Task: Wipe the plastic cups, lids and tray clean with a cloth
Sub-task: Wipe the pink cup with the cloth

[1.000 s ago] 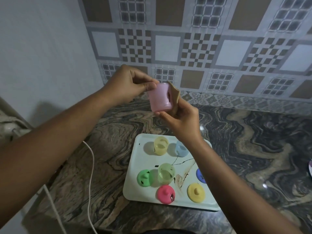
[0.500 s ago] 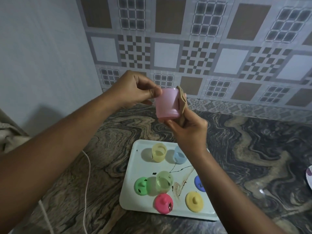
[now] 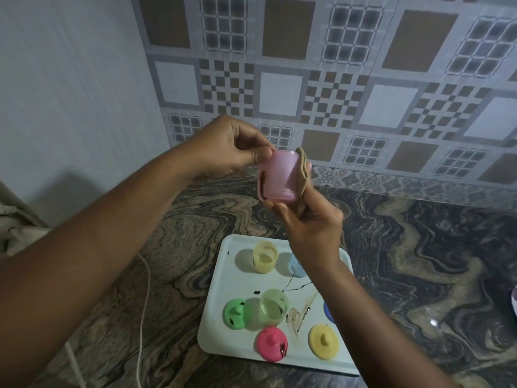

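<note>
Where the white tray point(image 3: 221, 317) lies on the marbled counter point(image 3: 419, 261) nearest the camera, a pink lid point(image 3: 271, 347), a yellow lid point(image 3: 324, 345) and a green lid point(image 3: 236, 313) are seen along its near part, with a blue lid point(image 3: 328, 312) partly hidden by the right forearm. A green cup point(image 3: 273, 306) stands beside the green lid; a yellow cup point(image 3: 265, 256) and a blue cup point(image 3: 296, 266) stand at the far end. Dark smears are noted on the tray between them. Above the tray's far edge, a pink cup point(image 3: 278, 175) is held in the air. The left hand point(image 3: 226, 148) is closed on its rim by thumb and fingers. The right hand point(image 3: 310, 225) is closed on a tan cloth point(image 3: 303, 169), pressed against the cup's right side. A dark streak is visible on the cup's left wall. A white cable point(image 3: 144, 298) lies left of the tray.
</note>
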`<action>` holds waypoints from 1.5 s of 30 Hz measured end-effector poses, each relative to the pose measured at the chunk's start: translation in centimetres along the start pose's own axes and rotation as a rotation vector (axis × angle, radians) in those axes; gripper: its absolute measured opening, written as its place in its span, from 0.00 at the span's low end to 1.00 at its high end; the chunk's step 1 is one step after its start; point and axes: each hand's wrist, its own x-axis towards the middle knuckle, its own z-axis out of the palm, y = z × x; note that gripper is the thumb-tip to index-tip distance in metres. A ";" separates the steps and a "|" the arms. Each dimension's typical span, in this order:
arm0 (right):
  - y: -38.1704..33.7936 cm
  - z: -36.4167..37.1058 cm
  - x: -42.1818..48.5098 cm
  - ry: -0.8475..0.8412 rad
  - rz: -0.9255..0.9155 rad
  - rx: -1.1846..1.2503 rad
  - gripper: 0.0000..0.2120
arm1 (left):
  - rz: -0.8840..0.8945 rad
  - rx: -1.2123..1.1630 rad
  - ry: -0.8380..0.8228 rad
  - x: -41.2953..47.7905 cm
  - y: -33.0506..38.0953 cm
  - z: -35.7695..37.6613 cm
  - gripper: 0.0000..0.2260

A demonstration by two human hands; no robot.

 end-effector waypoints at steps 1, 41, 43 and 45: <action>-0.1 0.2 0.1 -0.014 -0.037 -0.032 0.34 | 0.012 0.014 -0.004 0.1 0.3 0.0 0.06; -2.0 -1.1 1.8 0.115 -0.342 -0.107 0.14 | -0.039 -0.278 0.012 -0.3 1.1 -0.4 0.09; -2.0 -1.2 1.7 0.176 -0.286 -0.053 0.14 | -0.085 -0.352 -0.012 -0.2 0.9 -0.4 0.07; -2.2 -1.3 1.7 0.194 -0.227 0.015 0.13 | -0.108 -0.394 -0.031 -0.1 1.0 -0.4 0.06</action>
